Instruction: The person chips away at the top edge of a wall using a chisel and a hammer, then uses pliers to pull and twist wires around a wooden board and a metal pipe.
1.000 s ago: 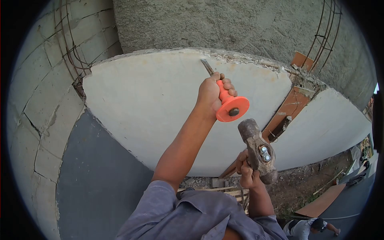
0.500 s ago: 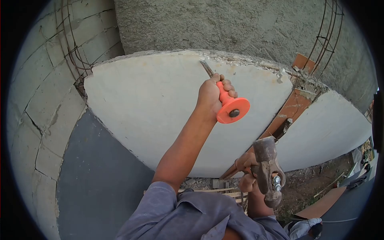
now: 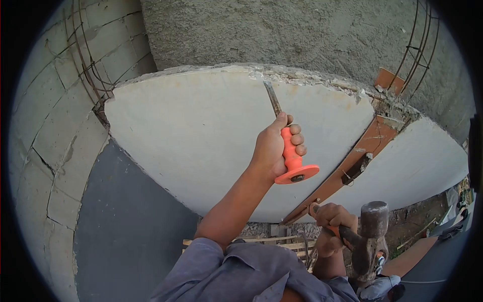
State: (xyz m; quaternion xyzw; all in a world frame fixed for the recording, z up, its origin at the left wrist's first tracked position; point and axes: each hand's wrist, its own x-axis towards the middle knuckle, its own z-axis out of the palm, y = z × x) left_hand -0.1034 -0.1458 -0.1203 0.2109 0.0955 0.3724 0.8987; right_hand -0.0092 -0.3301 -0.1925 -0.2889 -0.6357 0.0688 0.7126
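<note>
My left hand is wrapped round the orange grip of a chisel, which has a round guard at its near end. The chisel's metal blade points away and up, its tip by the chipped top edge of a white wall panel. Low on the right, my right hand is closed on the handle of a hammer. The hammer's heavy metal head stands to the right of that hand, apart from the chisel.
A brown board runs down a gap between white panels. Reinforcing bars rise at the upper right, and more bars at the left. Block wall lies left. Another person is partly visible at the lower right.
The chisel has come down and slightly right, its tip shifting from the panel's edge area and its shaft more upright. My right hand and the hammer have moved right and down.
</note>
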